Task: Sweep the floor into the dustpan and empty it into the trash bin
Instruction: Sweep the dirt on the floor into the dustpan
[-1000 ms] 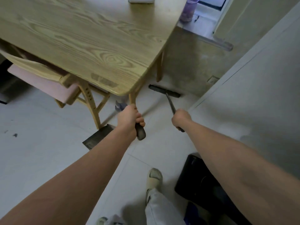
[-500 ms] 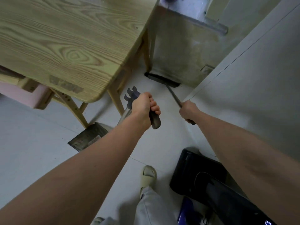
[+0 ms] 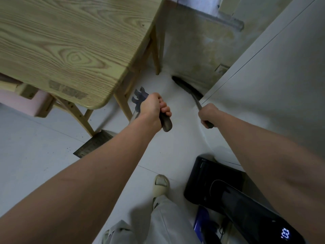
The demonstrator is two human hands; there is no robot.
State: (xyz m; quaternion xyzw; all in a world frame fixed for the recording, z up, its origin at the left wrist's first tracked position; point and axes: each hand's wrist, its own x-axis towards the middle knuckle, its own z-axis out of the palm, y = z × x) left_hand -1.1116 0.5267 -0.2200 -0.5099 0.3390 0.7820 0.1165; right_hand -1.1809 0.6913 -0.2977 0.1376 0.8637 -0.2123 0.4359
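L hand [image 3: 152, 110] fist-gripped on long dark dustpan handle [image 3: 165, 121]; flat grey dustpan tray [image 3: 94, 144] on pale floor near wooden table leg. R hand [image 3: 208, 114] wrapped round thin dark broom stick [image 3: 197, 103], black broom head [image 3: 184, 86] far at wall base, right of table.

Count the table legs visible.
2 for certain: one table leg at the far corner near the broom head, one near the left hand. Others may be hidden.

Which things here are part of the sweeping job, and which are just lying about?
For the job:
- broom, gripped by the right hand
- dustpan, its handle gripped by the left hand

Just about:
- wooden table
- pink chair seat
- black appliance on the floor
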